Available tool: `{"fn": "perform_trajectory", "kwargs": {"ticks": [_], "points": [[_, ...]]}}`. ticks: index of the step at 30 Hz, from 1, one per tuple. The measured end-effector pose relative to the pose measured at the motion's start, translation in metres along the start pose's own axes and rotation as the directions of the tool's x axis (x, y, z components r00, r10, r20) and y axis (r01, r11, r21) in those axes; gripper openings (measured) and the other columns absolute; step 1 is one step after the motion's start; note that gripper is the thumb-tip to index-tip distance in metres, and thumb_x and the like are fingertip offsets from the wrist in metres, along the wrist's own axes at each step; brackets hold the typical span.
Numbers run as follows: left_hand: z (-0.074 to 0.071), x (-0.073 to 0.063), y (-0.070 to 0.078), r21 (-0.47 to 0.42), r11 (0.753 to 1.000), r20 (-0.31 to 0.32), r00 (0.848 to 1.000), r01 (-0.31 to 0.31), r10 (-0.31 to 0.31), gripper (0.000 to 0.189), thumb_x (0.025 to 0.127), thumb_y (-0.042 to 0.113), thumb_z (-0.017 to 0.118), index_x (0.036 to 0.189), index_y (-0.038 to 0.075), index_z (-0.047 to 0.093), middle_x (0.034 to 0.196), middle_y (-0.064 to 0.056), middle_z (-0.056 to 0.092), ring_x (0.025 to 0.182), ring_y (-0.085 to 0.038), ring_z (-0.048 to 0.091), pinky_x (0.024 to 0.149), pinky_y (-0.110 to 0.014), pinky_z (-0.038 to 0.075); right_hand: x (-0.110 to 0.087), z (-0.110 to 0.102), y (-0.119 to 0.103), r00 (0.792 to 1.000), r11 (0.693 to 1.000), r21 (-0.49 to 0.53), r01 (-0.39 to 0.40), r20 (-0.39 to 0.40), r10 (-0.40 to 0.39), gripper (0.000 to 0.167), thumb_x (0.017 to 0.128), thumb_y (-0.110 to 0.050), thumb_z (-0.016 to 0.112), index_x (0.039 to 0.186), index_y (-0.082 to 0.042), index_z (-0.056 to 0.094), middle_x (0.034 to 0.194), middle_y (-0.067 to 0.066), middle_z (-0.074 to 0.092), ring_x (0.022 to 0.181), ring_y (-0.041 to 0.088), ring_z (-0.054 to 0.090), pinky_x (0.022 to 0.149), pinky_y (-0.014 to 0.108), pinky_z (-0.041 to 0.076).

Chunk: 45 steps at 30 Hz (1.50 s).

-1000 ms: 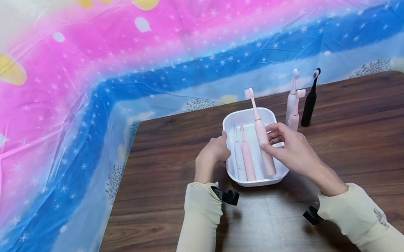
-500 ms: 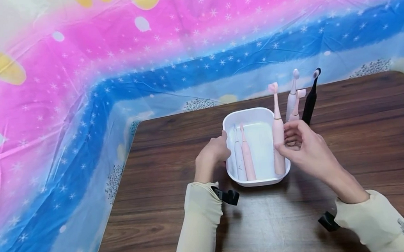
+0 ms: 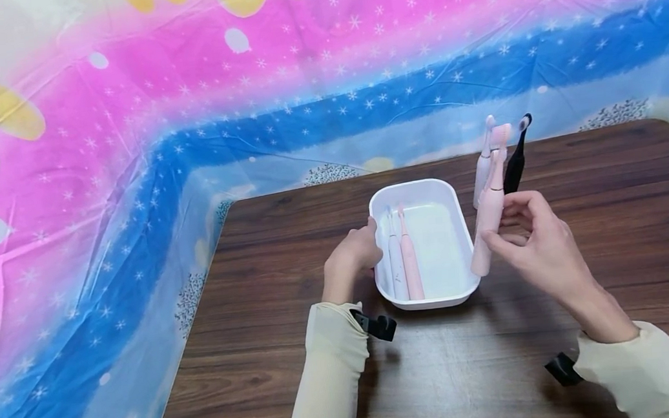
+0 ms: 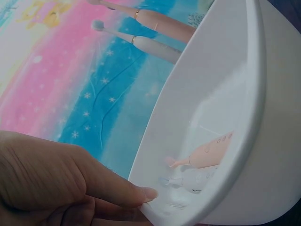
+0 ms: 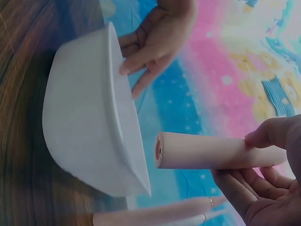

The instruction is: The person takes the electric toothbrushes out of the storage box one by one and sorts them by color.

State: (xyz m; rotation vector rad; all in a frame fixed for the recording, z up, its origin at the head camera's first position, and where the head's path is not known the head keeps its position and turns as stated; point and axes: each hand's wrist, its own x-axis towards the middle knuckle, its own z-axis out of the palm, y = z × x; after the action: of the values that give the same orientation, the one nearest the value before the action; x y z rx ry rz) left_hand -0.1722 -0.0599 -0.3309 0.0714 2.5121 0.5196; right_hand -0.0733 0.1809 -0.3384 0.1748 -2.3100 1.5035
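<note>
My right hand (image 3: pixel 547 246) pinches a pink electric toothbrush (image 3: pixel 488 217) by its handle, thumb on one side and fingers on the other. Its brush head points up, and its base hangs by the right rim of a white plastic tray (image 3: pixel 439 247). In the right wrist view the base of the handle (image 5: pixel 202 150) is apart from the tray. On the left side, my left hand (image 3: pixel 354 251) grips the tray's rim, thumb (image 4: pixel 146 194) over the edge. Inside the tray lie a white electric toothbrush (image 3: pixel 397 269) and a pink one (image 3: pixel 411 268), side by side.
Behind the right hand stand a white electric toothbrush (image 3: pixel 481 173) and a black one (image 3: pixel 516 164). Another pink toothbrush (image 5: pixel 155 212) stands there, largely hidden in the head view. The brown wooden table (image 3: pixel 262 343) ends at a patterned cloth (image 3: pixel 303 101).
My right hand has carried the pink toothbrush from over the tray to the right, past its rim, and tilted it. The left hand stays on the tray.
</note>
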Motion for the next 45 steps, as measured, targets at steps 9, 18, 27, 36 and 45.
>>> {"fn": "perform_trajectory", "kwargs": {"ticks": [9,18,27,36,45], "points": [[0.000,0.000,-0.001,-0.009,1.000,-0.001,1.000,0.007,-0.007,0.075,0.095,0.006,0.047,0.156,0.016,0.005,0.155,-0.015,0.027,0.083,-0.025,0.061,0.048,-0.025,0.044,0.008,-0.019,0.014,0.993,0.995,-0.070,-0.068,-0.099,0.060,0.047,0.084,-0.004,0.068,0.120,0.004,0.040,0.108,0.000,0.052,0.093,-0.011,0.053,0.078,0.003,0.045],[0.000,0.002,-0.002,-0.008,1.000,-0.004,1.000,0.004,-0.004,0.075,0.095,0.006,0.047,0.156,0.017,0.005,0.157,-0.015,0.024,0.078,-0.022,0.060,0.047,-0.024,0.045,0.016,-0.024,0.041,0.977,0.984,-0.105,-0.144,-0.174,0.125,0.042,0.085,-0.010,0.066,0.120,-0.007,0.043,0.103,-0.009,0.053,0.091,-0.012,0.052,0.076,0.002,0.044],[0.001,0.003,-0.002,-0.011,1.000,-0.005,1.000,0.012,-0.012,0.075,0.095,0.006,0.048,0.156,0.017,0.005,0.157,-0.016,0.022,0.079,-0.021,0.059,0.048,-0.025,0.046,0.020,-0.026,0.063,0.972,0.970,-0.177,-0.165,-0.197,0.130,0.052,0.086,-0.015,0.066,0.126,0.003,0.038,0.113,0.016,0.057,0.088,-0.018,0.045,0.074,-0.002,0.039],[0.001,0.001,-0.001,-0.006,1.000,0.000,1.000,0.011,-0.011,0.075,0.095,0.006,0.047,0.156,0.018,0.004,0.156,-0.015,0.025,0.072,-0.021,0.059,0.049,-0.025,0.046,0.023,-0.023,0.082,0.969,0.958,-0.213,-0.193,-0.192,0.153,0.050,0.088,-0.017,0.064,0.127,0.002,0.038,0.115,0.020,0.057,0.089,-0.015,0.043,0.073,-0.004,0.037],[0.001,0.002,-0.001,-0.003,1.000,0.002,1.000,0.001,-0.001,0.075,0.095,0.006,0.046,0.156,0.017,0.003,0.156,-0.015,0.026,0.075,-0.022,0.061,0.051,-0.027,0.048,0.026,-0.018,0.088,0.971,0.956,-0.224,-0.189,-0.189,0.147,0.048,0.087,-0.013,0.065,0.125,0.002,0.039,0.114,0.021,0.058,0.090,-0.012,0.046,0.073,-0.004,0.037]]}}
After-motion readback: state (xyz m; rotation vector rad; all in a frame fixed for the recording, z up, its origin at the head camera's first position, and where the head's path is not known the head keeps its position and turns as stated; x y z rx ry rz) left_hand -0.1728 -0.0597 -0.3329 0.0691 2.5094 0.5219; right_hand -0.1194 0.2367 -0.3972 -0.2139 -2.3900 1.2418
